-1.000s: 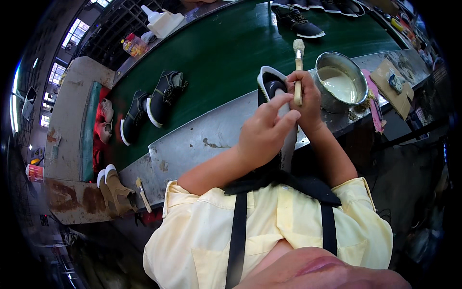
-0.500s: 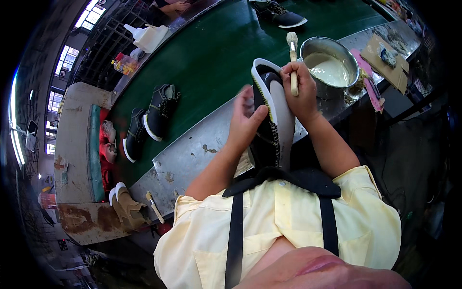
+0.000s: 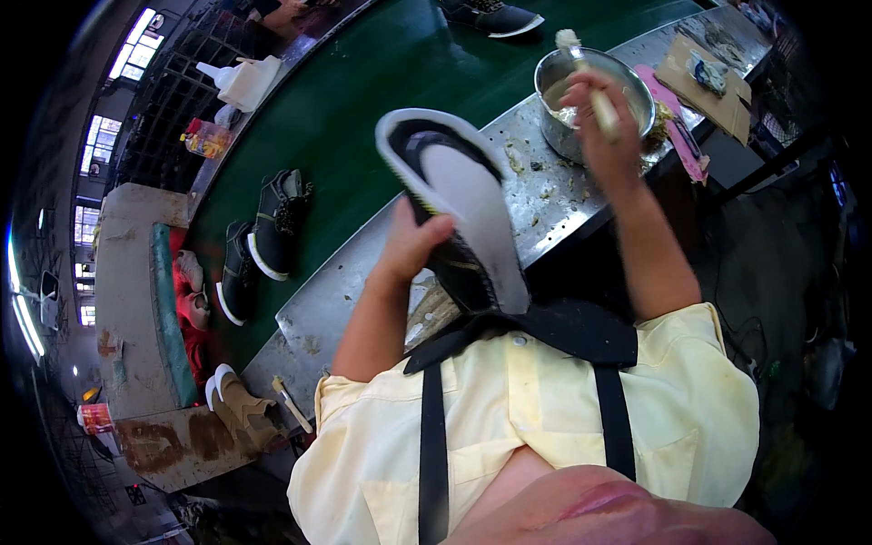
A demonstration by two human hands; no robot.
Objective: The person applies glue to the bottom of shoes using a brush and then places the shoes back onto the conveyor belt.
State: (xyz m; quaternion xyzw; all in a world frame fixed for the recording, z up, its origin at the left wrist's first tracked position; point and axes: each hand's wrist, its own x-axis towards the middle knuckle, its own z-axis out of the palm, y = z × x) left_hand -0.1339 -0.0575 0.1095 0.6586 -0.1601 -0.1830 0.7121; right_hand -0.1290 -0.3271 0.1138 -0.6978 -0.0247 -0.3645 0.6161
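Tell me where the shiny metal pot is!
The metal pot is at the head view's upper right, near the right hand, just left of the pink strip.

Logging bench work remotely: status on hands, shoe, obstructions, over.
Left hand gripping shoe, underside facing camera. Right hand holding brush, at metal pot. Cardboard right of pot, clear of both hands.

Pale yellow shirt [image 3: 563,409], black apron straps [image 3: 433,454]
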